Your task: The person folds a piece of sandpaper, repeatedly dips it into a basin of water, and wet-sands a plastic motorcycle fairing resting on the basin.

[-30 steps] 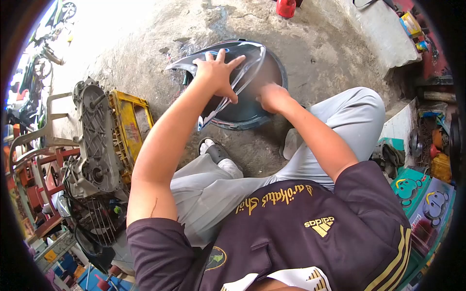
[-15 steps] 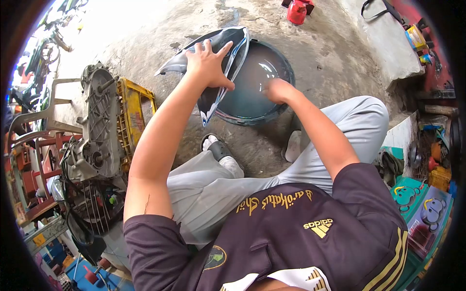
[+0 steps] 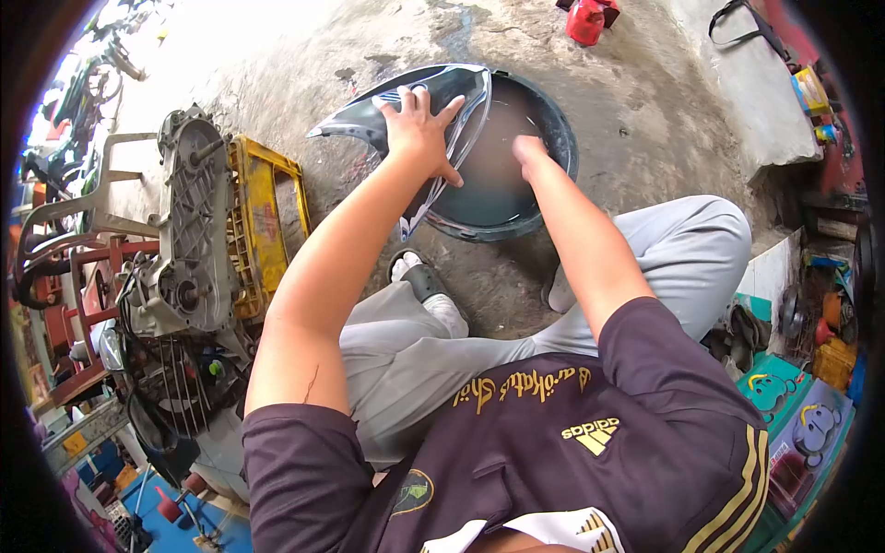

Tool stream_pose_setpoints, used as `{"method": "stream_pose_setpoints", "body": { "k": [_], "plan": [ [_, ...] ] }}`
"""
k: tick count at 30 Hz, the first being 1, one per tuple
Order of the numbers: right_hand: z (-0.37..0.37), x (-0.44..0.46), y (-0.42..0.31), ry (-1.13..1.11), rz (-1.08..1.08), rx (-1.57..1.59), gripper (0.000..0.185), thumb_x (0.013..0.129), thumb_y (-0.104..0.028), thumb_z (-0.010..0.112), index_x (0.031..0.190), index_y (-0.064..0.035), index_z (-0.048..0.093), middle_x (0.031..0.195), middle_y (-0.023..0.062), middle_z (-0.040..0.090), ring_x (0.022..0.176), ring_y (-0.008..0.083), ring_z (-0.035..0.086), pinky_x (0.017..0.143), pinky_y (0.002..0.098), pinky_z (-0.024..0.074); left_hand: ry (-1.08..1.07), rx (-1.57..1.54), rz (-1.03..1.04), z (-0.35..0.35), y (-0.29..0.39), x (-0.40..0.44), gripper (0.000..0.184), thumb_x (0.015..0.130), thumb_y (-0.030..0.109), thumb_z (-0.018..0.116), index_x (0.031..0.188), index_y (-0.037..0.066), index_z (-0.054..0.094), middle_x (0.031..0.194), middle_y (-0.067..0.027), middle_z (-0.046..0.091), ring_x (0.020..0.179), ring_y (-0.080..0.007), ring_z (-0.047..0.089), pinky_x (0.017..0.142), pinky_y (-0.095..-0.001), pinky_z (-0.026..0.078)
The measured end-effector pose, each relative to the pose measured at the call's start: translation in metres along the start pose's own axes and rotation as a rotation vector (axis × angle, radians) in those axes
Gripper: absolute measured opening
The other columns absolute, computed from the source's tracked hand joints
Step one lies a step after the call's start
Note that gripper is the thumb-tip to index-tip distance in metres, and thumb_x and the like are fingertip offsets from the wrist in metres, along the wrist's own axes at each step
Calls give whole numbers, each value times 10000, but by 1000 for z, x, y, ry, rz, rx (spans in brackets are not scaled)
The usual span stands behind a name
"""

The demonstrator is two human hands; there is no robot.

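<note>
Head view: main entry?

Panel [image 3: 373, 115], one. Dark, glossy, curved, pale edging. Lies across the left part of the basin [image 3: 498, 232], its pointed end out past the rim, above the concrete floor [image 3: 636, 101].

Left hand [image 3: 419, 138]?

One, on the panel's upper face. Fingers spread wide, thumb near the edge beside the uncovered water [image 3: 484, 180]. No finger seen wrapped around the panel.

Right hand [image 3: 528, 155]?

One, in the basin, at the side clear of the panel. Water cloudy, fingers hidden: cannot tell whether they are spread, bunched or holding something.

Hazards, with causes?

Three, all judgements. Slipping: a flat press on a smooth face, slick if wet, gives little grip, so a sideways push could slide the panel off the rim. Scuffing: much of it overhangs, so uneven pressure could tip the pointed end onto the concrete. Splashing: a brisk sweep of the right hand could slop water towards the sandalled foot [image 3: 426, 276].

Nearby stock?

Yellow crate [image 3: 263, 217] and grey metal casing [image 3: 198, 230], side by side at left, apart from the basin. Red container [image 3: 586, 23], beyond it.
</note>
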State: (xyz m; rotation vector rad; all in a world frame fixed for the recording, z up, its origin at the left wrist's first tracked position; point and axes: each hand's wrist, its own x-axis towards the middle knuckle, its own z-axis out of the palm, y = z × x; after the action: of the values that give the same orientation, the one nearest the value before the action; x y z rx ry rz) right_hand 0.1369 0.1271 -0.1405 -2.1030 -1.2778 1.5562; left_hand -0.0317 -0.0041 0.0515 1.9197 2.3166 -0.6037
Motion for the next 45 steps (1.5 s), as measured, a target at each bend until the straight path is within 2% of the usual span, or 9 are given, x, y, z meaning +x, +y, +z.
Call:
{"method": "stream_pose_setpoints", "body": {
  "k": [5, 8, 17, 21, 27, 29, 35, 40, 45],
  "plan": [
    [14, 47, 34, -195, 177, 346, 458, 1030, -182, 449, 1385, 36, 640, 1327, 262, 695, 1181, 391, 714, 966, 511, 581, 10, 24, 17, 0, -2, 2, 1433, 489, 838, 882, 1697, 461, 210, 1610, -176, 384, 1541, -415, 297, 1153, -779, 283],
    [-6, 20, -6, -531, 250, 530, 250, 1077, -232, 443, 935, -98, 600, 794, 84, 648, 660, 268, 655, 571, 434, 490, 22, -1, 20, 1, -5, 2, 1436, 482, 847, 877, 1694, 474, 205, 1632, -176, 371, 1540, -415, 305, 1146, -781, 291],
    [-46, -137, -132, -476, -369, -75, 317, 1060, -253, 576, 1002, 41, 681, 894, 174, 742, 767, 244, 750, 656, 330, 627, 9, -140, 27, 9, -11, 8, 1405, 489, 845, 878, 1683, 503, 220, 1675, -192, 334, 1541, -458, 323, 1127, -773, 338],
    [-49, -131, -126, -436, -358, 49, 322, 1051, -260, 589, 996, 43, 682, 889, 153, 737, 757, 224, 741, 667, 324, 630, 30, -153, 23, 12, -11, 8, 1394, 496, 837, 882, 1681, 506, 226, 1675, -197, 332, 1537, -468, 334, 1121, -761, 355],
    [-38, -72, -55, -177, -153, 390, 288, 1056, -314, 553, 847, -131, 632, 778, -19, 647, 719, 108, 612, 652, 328, 474, -4, -120, 26, 3, -9, 7, 1361, 536, 830, 880, 1682, 513, 217, 1681, -194, 324, 1558, -448, 292, 1127, -758, 345],
    [-26, -39, -28, -128, 22, 458, 260, 1041, -246, 513, 1035, -76, 710, 958, 58, 737, 882, 195, 707, 785, 421, 553, -5, -119, 24, 1, -9, 6, 1359, 537, 829, 881, 1681, 513, 220, 1679, -192, 327, 1562, -440, 285, 1128, -757, 343],
    [10, 43, 44, -246, 138, 367, 563, 973, -98, 439, 1507, 49, 542, 1512, 254, 587, 1401, 378, 574, 1113, 567, 492, 11, -72, 3, -2, -6, 4, 1354, 523, 840, 876, 1677, 505, 251, 1661, -178, 353, 1561, -416, 288, 1136, -767, 314],
    [-14, -6, 9, -488, 60, 743, 286, 1131, -284, 478, 1002, -63, 605, 970, 134, 704, 849, 289, 706, 810, 430, 597, 33, -53, 5, -2, -4, 4, 1341, 527, 830, 879, 1674, 493, 272, 1629, -166, 389, 1523, -403, 335, 1149, -753, 306],
    [-55, -114, -76, -426, -258, 575, 312, 1117, -312, 539, 1002, -35, 626, 977, 140, 722, 856, 264, 718, 815, 383, 582, 35, -75, 16, 0, -3, 6, 1341, 528, 842, 871, 1676, 483, 278, 1586, -172, 423, 1492, -407, 372, 1144, -716, 337]
  ]
}}
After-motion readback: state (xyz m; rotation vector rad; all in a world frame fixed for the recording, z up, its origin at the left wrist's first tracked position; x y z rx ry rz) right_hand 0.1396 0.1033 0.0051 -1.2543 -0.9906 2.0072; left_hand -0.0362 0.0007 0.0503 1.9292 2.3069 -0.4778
